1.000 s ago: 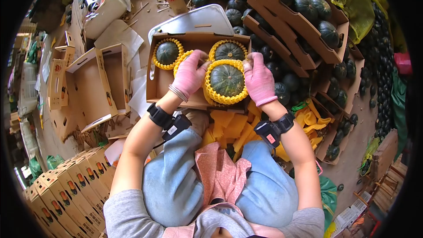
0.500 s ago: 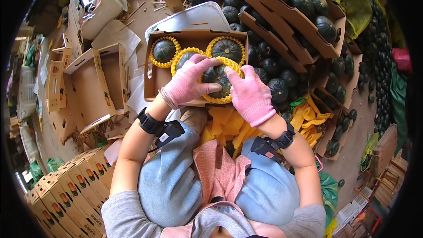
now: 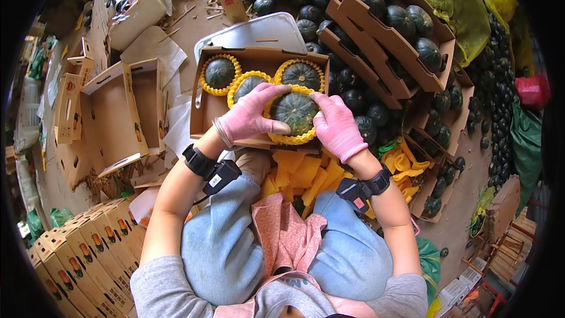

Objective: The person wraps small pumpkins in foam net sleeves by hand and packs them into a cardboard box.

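A dark green pumpkin (image 3: 293,113) in a yellow foam net lies at the near right of an open cardboard box (image 3: 203,119). My left hand (image 3: 250,115), in a pink glove, grips its left side, thumb low and fingers at the top edge. On its right side my right hand (image 3: 338,125), also gloved in pink, presses its fingers at the net's rim. Behind sit another netted pumpkin (image 3: 301,75), one partly hidden by my left hand (image 3: 249,87), and one at the far left corner (image 3: 220,73).
Behind the box is a metal tray (image 3: 282,28). Stacked cartons of pumpkins (image 3: 400,21) stand at the upper right, loose pumpkins beside them. Yellow foam nets (image 3: 303,175) lie before the box. Empty cartons (image 3: 109,115) stand left, folded boxes (image 3: 88,247) lower left.
The near pumpkin's net, stretched by both hands half a second ago, now rings the pumpkin lower down. My right hand has shifted from over the pumpkin to its right side.
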Demonstrator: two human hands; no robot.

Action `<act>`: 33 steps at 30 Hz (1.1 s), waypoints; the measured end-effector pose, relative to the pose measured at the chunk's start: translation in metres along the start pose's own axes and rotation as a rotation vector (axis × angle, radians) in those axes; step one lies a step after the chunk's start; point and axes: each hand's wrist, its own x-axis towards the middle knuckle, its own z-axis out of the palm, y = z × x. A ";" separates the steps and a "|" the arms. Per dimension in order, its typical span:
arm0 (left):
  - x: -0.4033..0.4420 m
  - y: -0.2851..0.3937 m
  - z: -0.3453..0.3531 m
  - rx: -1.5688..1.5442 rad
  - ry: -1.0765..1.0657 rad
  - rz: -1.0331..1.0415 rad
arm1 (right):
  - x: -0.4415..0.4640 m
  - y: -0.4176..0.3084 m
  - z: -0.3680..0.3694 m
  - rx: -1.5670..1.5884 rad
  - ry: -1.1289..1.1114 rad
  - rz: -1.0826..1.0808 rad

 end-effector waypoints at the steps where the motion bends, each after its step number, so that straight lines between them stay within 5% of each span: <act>1: -0.001 -0.001 0.001 0.002 0.003 -0.001 | 0.000 0.002 0.001 0.009 0.004 -0.011; 13: -0.002 0.005 -0.004 0.123 -0.011 0.004 | -0.009 0.011 0.007 0.145 0.120 -0.060; 16: -0.004 0.008 -0.002 -0.049 0.009 -0.010 | -0.011 0.009 0.013 0.178 0.201 -0.030; 19: -0.014 0.025 -0.005 0.152 -0.052 0.093 | -0.016 -0.007 0.005 0.496 0.110 0.234; 22: -0.035 0.028 -0.021 0.154 0.070 0.081 | -0.021 -0.021 0.001 0.981 -0.045 0.256; 24: -0.050 0.021 -0.041 -0.076 0.114 0.081 | -0.015 -0.047 0.001 1.064 -0.129 0.288; 27: -0.074 0.013 -0.074 -0.232 0.040 -0.213 | -0.002 -0.078 0.022 1.169 -0.236 0.361; 33: -0.078 0.002 -0.125 0.078 -0.214 -0.244 | 0.017 -0.092 0.084 1.018 -0.445 0.461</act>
